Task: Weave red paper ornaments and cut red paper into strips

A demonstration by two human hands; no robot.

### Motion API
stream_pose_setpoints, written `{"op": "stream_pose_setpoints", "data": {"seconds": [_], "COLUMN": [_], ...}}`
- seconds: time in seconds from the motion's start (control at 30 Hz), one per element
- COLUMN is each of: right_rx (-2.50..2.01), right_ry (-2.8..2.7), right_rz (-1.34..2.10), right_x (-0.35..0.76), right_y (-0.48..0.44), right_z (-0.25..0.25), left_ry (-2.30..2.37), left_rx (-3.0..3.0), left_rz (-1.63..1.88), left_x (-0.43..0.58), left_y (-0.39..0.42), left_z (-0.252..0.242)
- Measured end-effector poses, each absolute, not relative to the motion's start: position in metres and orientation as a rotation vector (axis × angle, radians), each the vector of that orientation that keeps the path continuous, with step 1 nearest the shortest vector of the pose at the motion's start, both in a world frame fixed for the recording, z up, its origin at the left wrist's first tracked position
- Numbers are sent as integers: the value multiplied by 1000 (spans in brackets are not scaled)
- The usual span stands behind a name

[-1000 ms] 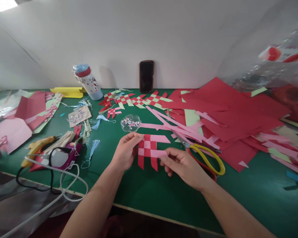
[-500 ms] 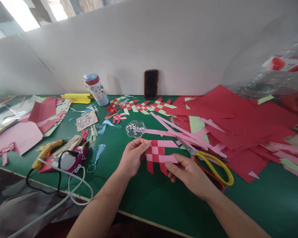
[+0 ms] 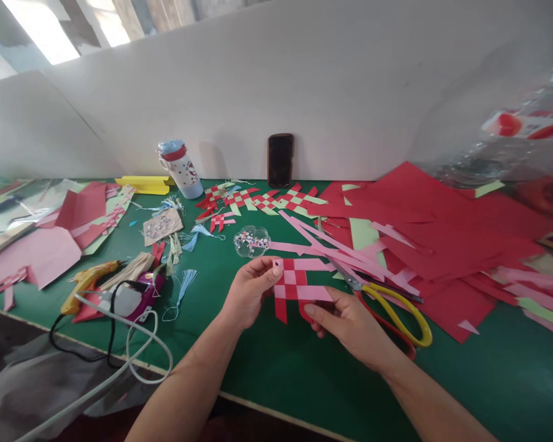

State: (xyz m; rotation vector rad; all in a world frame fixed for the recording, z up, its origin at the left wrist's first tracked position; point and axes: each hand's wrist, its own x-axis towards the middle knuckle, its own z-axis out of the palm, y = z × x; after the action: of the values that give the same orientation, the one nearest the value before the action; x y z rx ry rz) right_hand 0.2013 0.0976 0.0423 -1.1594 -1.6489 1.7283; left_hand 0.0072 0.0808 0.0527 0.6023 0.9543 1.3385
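Red-and-pink paper weave [image 3: 297, 287] held between left hand [image 3: 250, 293] and right hand [image 3: 350, 327], each partly closed, gripping one edge.

The weave [image 3: 297, 288] presented a checkerboard of red and pink squares, its strip ends plain red and plain pink. The loose strips [image 3: 332, 248] were pink. The sheets [image 3: 442, 215] were solid red, with pale green pieces [image 3: 364, 233] among them. The tabletop [image 3: 276, 374] was dark green. The scissors [image 3: 396, 316] had one yellow handle and one red (the yellow was the more conspicuous). The row of weaves [image 3: 267, 199] at the back repeated the check in red and pale green. The tassel [image 3: 181, 288] was pale blue. The bottle [image 3: 179, 173] was white with a printed motif, and its top was red and pale blue.
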Motion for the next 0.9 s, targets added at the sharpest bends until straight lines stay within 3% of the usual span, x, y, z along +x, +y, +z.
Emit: {"op": "stream_pose_setpoints", "data": {"seconds": [0.23,0.53,0.9], "right_rx": [-1158,-1133,-1116], "right_ry": [-1657,-1671,-2025], "right_rz": [1719,1675,1184], "right_x": [202,203,197], "right_y": [98,100,102], "right_z": [40,37,50], "left_ry": [945,1047,1090], "left_rx": [688,556,432], "left_rz": [1269,1544,1783], "left_x": [9,-11,-34], "left_y": [80,89,95], "left_z": [50,54,52]}}
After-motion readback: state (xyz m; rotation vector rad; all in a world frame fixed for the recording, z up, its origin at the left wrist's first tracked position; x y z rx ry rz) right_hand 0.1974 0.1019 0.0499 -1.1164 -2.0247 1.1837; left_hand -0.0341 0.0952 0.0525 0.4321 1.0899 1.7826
